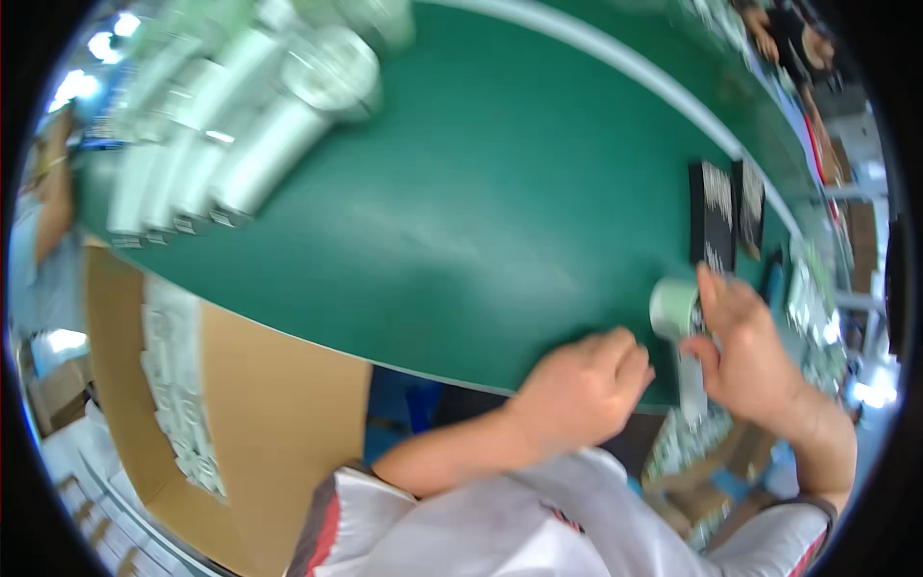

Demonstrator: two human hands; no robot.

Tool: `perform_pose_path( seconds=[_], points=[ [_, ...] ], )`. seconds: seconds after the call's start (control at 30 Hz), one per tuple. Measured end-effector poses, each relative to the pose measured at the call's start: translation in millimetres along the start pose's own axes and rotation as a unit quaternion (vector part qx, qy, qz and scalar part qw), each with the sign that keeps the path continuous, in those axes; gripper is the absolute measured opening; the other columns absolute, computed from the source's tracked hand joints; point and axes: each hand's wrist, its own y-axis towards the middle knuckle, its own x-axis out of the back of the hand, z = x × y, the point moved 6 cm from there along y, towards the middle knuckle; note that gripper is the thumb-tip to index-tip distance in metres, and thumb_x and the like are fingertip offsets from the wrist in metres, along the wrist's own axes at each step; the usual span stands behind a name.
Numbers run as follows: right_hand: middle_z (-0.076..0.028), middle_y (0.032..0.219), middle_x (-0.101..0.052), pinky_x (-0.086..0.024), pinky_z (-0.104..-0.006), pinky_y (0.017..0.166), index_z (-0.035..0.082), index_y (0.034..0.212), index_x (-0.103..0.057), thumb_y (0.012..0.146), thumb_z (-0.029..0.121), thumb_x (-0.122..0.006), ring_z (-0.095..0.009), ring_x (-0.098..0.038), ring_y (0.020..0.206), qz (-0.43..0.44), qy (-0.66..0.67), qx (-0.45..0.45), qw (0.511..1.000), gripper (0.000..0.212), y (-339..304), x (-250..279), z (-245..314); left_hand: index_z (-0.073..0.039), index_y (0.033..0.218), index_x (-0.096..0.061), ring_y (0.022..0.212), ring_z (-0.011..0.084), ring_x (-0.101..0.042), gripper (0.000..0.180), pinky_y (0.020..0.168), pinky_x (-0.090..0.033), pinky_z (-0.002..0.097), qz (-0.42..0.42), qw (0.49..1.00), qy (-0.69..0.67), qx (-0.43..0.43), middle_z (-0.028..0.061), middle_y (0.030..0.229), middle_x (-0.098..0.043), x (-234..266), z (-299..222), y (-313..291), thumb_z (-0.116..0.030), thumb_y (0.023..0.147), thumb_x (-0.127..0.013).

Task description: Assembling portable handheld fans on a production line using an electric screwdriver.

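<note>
My right hand (745,356) is closed around a small pale-green and white device with a round head and a straight handle (675,306), much like a handheld fan. Its head points left and its handle hangs down toward the table's near edge. To the left of it, my left hand (586,387) rests low over the green tabletop (452,240) with the fingers curled in. Whatever those fingers hold, if anything, is hidden. Several similar white devices with round heads (279,144) lie side by side at the far left of the table, blurred.
Two narrow black boxes with thin pale pieces (713,216) stand beyond my right hand. An open cardboard box (279,423) holding white parts sits below the table's left edge. Clear-wrapped pieces (687,442) fill a carton at lower right. Other people work at the far right and left.
</note>
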Motion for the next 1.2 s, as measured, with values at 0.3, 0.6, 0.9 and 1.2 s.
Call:
perform_pose_path(
  seconds=[0.3,0.6,0.9,1.2],
  points=[
    [-0.036,0.097,-0.065,-0.055,-0.0451,0.081,-0.028,0.119,-0.054,0.076,0.014,-0.078,-0.045,-0.068,0.086,0.014,0.023,-0.021,0.999,0.065,-7,-1,-2,0.008,0.128,-0.053,0.11,0.0402,-0.061,0.063,0.094,-0.052,0.0456,-0.009,0.994,-0.048,0.102,0.0232,0.117,-0.061,-10,-1,16,-0.021,0.08,-0.082],
    [-0.029,0.071,-0.066,-0.059,-0.0504,0.07,-0.008,0.085,-0.071,0.083,0.02,-0.059,-0.046,-0.068,0.07,0.031,-0.049,-0.069,0.996,0.03,12,5,6,0.013,0.136,-0.05,0.115,0.0419,-0.059,0.094,0.101,-0.048,0.0454,0.024,0.995,-0.015,0.099,0.0266,0.119,-0.064,-2,-20,52,-0.036,0.066,-0.09],
    [-0.034,0.074,-0.064,-0.058,-0.0502,0.08,-0.008,0.074,-0.07,0.084,0.015,-0.057,-0.05,-0.068,0.08,-0.023,0.036,-0.117,0.992,0.029,10,3,-7,0.002,0.099,-0.069,0.086,0.0424,-0.069,0.04,0.08,-0.055,0.0504,0.108,0.982,0.091,0.125,0.0241,0.089,-0.072,-6,-38,73,-0.026,0.073,-0.08],
    [-0.033,0.079,-0.067,-0.057,-0.0471,0.072,-0.012,0.099,-0.07,0.098,0.023,-0.057,-0.046,-0.07,0.074,-0.119,0.277,-0.137,0.944,0.037,-18,-16,-33,0.001,0.07,-0.071,0.073,0.0394,-0.071,0.03,0.07,-0.059,0.0471,0.038,0.977,0.165,0.129,0.0216,0.07,-0.069,-16,-36,77,-0.026,0.07,-0.082]
  ],
)
